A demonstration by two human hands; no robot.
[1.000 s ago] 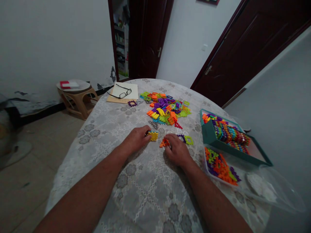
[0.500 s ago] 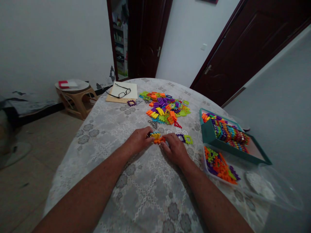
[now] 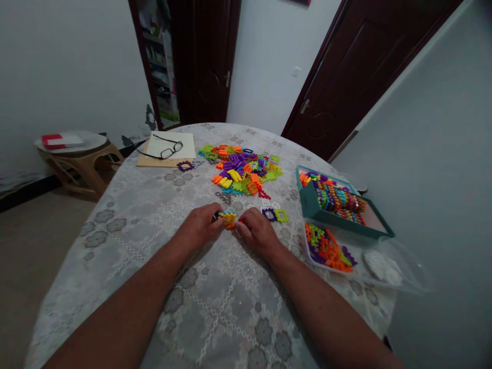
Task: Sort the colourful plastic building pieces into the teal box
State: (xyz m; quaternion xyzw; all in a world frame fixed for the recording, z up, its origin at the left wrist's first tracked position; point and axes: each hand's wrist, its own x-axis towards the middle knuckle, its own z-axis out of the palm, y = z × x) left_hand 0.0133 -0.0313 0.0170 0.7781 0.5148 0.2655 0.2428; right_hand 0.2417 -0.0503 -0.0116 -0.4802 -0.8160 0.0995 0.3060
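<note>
Between my fingers is a small stack of interlocking plastic building pieces, yellow with light blue on top and orange below. My left hand pinches it from the left side, thumb toward me. At its right edge, my right hand has thumb and fingers closed together; a bit of orange shows by the fingertips. Part of the stack is hidden by my fingers. Just beyond my right hand lie a purple square frame piece and a lime green square frame piece.
A heap of colourful plastic pieces lies farther back on the patterned tablecloth. To the right are a green box of pieces, a clear plastic tub and its lid. Glasses rest on paper at the back left.
The view has swung right, so everything appears farther left. The stack has turned slightly in my hands, with less orange showing. Both hands stay close around it.
</note>
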